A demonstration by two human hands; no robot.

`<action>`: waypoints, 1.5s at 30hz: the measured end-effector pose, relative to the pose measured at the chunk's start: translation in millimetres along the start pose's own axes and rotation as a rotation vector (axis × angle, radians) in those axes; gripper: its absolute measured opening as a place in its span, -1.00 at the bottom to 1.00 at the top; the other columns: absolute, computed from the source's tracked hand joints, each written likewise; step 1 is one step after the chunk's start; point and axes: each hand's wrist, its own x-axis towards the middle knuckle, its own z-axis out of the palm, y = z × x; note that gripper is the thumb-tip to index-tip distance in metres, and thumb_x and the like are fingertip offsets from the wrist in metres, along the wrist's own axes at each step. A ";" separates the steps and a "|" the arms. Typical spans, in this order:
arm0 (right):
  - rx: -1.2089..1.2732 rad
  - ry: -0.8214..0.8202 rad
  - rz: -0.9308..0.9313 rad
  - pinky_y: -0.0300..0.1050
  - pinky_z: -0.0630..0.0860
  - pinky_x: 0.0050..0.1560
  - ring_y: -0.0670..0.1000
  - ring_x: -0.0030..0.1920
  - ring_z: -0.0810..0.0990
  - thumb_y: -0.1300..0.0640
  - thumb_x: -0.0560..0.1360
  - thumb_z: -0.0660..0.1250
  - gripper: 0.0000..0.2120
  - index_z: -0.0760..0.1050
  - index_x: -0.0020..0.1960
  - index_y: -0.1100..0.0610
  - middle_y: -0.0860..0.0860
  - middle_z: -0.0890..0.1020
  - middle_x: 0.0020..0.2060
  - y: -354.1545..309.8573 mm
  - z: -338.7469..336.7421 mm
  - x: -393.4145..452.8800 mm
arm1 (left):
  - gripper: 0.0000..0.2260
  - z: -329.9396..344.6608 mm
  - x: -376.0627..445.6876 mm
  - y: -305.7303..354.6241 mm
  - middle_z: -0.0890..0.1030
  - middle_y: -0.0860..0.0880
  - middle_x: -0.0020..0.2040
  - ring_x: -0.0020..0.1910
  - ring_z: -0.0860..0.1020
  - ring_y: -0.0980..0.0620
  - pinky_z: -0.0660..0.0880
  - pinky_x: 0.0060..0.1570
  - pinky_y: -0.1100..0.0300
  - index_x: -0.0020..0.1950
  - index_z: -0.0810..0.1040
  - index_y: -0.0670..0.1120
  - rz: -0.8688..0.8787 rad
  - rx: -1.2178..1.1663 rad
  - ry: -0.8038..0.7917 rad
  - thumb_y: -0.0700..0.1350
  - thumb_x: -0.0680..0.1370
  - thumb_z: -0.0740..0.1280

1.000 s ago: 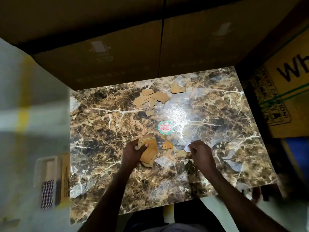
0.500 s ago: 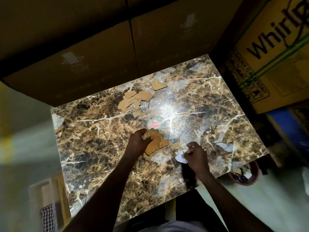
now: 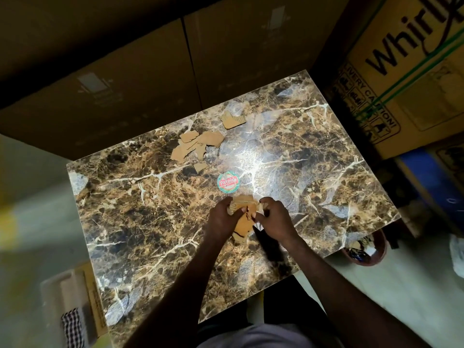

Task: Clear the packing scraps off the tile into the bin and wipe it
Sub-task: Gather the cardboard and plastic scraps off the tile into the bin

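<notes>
Half a second before, the two hands had worked apart, the right one near the tile's front edge on a pale scrap; now they had come together over one gathered bundle of cardboard scraps (image 3: 244, 218) just below the round sticker (image 3: 228, 182). The left hand (image 3: 223, 217) gripped the bundle's left side, fingers curled over the top edge. The right hand (image 3: 275, 218) pinched the right side, fingers bent round the cardboard and a pale sliver at its edge. The loose pieces that had lain between the hands were no longer spread on the tile.

At far left, beside the tile, one checked cloth (image 3: 72, 327) lay on a pale box. One tile (image 3: 140, 204), a glossy rectangular slab of brown marble pattern with white veins, threw back a bright glare near its middle. On its far half lay a cluster of flat, torn cardboard scraps (image 3: 197, 146), about five, overlapping, tan and matt, with a small squarish piece (image 3: 200, 167) just below and one notched piece (image 3: 232, 120) apart to the upper right. The one sticker was green-rimmed with red lettering. At the tile's right corner stood one round reddish bin (image 3: 376, 254), already holding scraps. Behind stood large brown cartons, and at right one yellow printed carton (image 3: 414, 84) strapped with green bands.
</notes>
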 end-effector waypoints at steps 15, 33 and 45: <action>0.165 0.012 -0.029 0.03 0.57 -0.04 0.03 -0.09 0.62 0.07 0.51 0.60 -0.51 0.46 0.34 0.04 -0.01 0.58 -0.04 0.6 -14.5 -12.2 | -0.69 14.9 -1.9 1.7 0.78 0.09 0.07 0.05 0.73 0.12 0.64 0.09 0.11 0.27 0.72 0.01 0.006 -0.286 -0.092 0.02 0.55 0.57; 0.297 0.130 0.064 -0.02 0.53 -0.10 -0.01 -0.12 0.59 0.03 0.40 0.69 -0.54 0.46 0.07 0.11 -0.02 0.61 -0.06 2.6 -5.7 -22.7 | -0.62 15.8 -11.0 4.0 0.76 0.08 0.12 0.08 0.72 0.13 0.65 0.13 0.11 0.33 0.69 0.00 0.016 -0.218 -0.100 0.04 0.53 0.56; 0.543 0.214 0.036 -0.18 0.51 -0.23 -0.15 -0.22 0.64 0.14 0.45 0.65 -0.81 0.66 -0.06 0.01 -0.14 0.73 -0.13 60.9 -84.6 -58.1 | -0.68 68.4 -19.2 80.6 0.76 0.06 0.13 0.11 0.72 0.07 0.66 0.15 -0.07 0.33 0.69 0.01 0.153 -0.172 -0.247 -0.04 0.58 0.54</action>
